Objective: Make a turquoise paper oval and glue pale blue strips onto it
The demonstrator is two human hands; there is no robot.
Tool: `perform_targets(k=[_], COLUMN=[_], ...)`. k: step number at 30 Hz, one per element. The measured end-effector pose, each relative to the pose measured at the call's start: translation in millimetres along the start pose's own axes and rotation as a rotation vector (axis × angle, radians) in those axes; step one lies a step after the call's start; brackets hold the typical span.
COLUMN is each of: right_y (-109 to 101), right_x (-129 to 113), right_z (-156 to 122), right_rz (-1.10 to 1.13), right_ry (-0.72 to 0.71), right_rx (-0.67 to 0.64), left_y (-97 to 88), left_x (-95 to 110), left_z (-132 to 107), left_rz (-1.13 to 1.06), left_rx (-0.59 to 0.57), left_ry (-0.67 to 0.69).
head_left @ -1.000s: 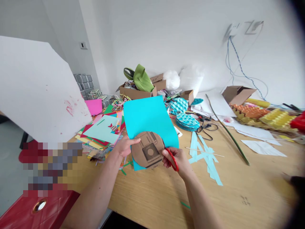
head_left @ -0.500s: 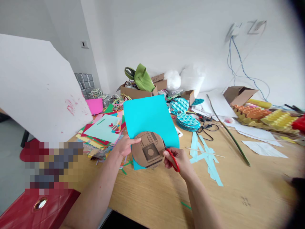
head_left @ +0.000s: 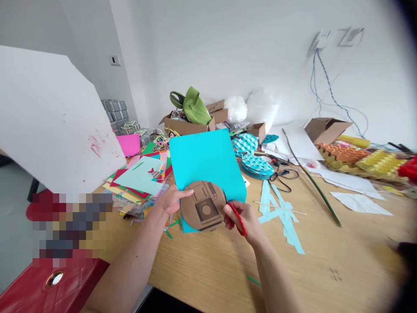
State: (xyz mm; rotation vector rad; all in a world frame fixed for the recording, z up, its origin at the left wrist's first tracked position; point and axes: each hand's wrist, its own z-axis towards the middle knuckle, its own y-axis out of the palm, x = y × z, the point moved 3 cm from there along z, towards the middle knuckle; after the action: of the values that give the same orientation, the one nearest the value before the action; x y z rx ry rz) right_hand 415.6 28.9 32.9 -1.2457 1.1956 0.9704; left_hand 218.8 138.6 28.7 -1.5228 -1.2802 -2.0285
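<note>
My left hand (head_left: 172, 201) pinches a round brown cardboard disc (head_left: 198, 204) together with a bright turquoise sheet (head_left: 203, 156) behind it, its thumb lying on the disc's left edge. A printed machine-like picture marks the cardboard. Red-handled scissors (head_left: 241, 221) are in my right hand (head_left: 243, 219), at the disc's right edge. Their dark blades meet the turquoise sheet there, and most of their length is hidden. Both the sheet and the disc are tilted up above the wooden table (head_left: 202, 265).
Coloured papers (head_left: 140, 176) lie left of the sheet. On the right are pale blue strips (head_left: 285, 221), turquoise patterned discs (head_left: 257, 165), a green stick (head_left: 312, 182) and egg trays (head_left: 345, 158). A box (head_left: 189, 126) stands behind; a large white board (head_left: 55, 117) rises at left.
The turquoise sheet has shifted slightly at its upper right edge. Both hands keep nearly the same place, still holding the disc, sheet and scissors.
</note>
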Motion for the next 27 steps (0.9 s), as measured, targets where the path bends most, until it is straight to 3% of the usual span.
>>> perform_targets(k=[7,15,27], right_y=[-2.9,-4.7,-8.5], right_x=[3.2,-3.7,4.9], right_z=[0.5,-3.7,-3.6], right_rz=[0.001,-0.013,-0.054], right_ry=[0.063,0.029,0.066], right_rx=[0.014,-0.07,-0.102], left_y=[-0.4,-0.1,-1.6], left_x=[1.4,0.3,2.4], left_z=[0.2,-1.2,-2.5], left_rz=[0.001,0.039,0.082], left_rx=[-0.02,-0.07,-0.031], left_ry=[0.015,-0.002,0.038])
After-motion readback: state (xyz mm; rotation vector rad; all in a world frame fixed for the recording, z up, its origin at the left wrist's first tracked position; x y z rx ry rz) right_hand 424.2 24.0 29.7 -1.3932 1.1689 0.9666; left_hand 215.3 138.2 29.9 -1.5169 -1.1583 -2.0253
